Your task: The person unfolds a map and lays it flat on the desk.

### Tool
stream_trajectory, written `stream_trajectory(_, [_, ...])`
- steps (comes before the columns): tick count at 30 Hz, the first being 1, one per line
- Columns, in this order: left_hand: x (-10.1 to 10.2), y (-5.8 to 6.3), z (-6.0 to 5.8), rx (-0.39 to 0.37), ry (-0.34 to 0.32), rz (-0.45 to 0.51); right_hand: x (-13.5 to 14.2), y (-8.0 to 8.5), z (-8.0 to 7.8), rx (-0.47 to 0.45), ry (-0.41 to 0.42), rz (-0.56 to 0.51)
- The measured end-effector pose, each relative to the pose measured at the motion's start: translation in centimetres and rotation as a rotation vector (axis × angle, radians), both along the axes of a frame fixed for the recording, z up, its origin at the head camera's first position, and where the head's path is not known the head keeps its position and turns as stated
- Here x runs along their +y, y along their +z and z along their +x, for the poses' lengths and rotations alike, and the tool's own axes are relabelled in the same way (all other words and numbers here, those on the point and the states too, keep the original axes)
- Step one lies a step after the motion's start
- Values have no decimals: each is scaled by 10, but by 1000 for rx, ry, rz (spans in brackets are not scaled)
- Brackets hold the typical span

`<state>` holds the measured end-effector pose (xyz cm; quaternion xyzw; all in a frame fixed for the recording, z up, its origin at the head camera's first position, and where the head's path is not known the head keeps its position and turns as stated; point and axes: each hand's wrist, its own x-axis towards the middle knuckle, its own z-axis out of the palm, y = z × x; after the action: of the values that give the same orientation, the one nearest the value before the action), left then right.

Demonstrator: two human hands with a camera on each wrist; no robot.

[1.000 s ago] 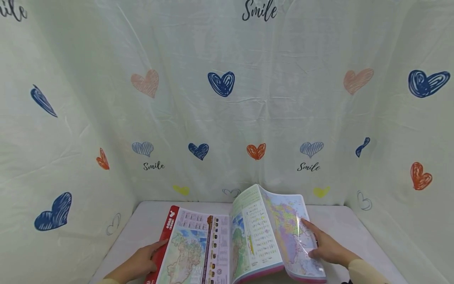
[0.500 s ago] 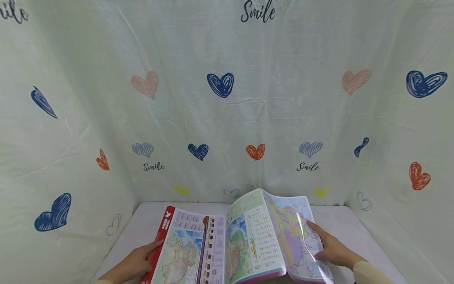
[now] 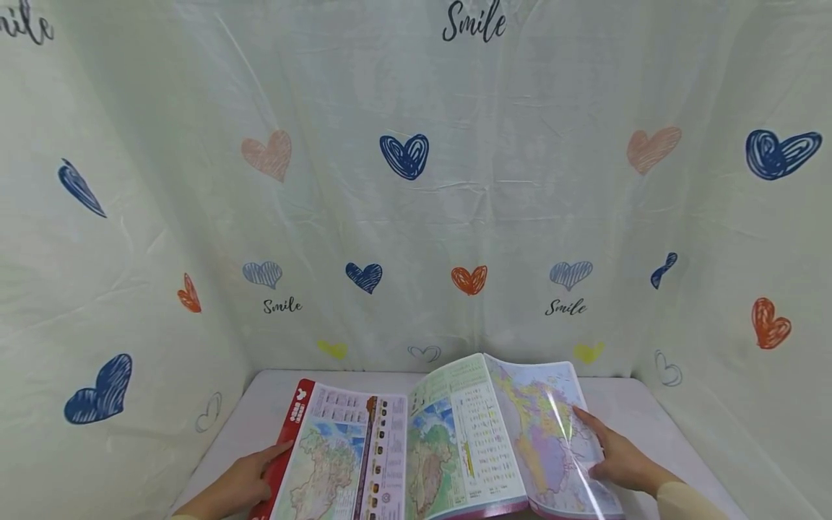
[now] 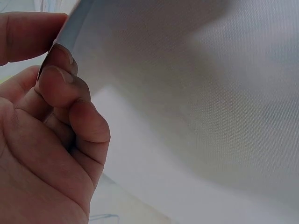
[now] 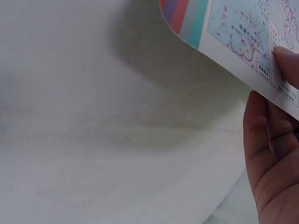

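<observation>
A glossy folded map [image 3: 325, 462] is held partly unfolded above the near part of the table. Its left panel has a red edge strip [image 3: 289, 433]. A middle panel with a green relief map [image 3: 432, 462] rises to a raised fold, and a coloured panel [image 3: 546, 448] slopes off to the right. My left hand [image 3: 243, 482] pinches the red edge, with curled fingertips in the left wrist view. On the far side my right hand [image 3: 620, 455] grips the other edge, thumb [image 5: 288, 65] on top and fingers beneath. The map's lower edge is cut off in the head view.
A white-covered table [image 3: 260, 412] lies under the map. Pale curtain-like cloth [image 3: 487, 202] printed with hearts and "Smile" stands behind it and on both sides.
The map has spread wider. My right hand has moved right and slightly down with its edge, my left hand a little left. The raised fold has dropped lower and shifted right.
</observation>
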<state>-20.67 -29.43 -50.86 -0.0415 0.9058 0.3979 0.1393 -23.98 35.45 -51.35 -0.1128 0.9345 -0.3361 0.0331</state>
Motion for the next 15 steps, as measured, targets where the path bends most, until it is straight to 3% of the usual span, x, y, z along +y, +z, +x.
stream_trajectory(5, [-2,0,0,-3,7,12,7,-3,1,24,5,31])
stream_trajectory(15, [-11,-6,-3,-18,17,27,13,-4,4,-13,-41,66])
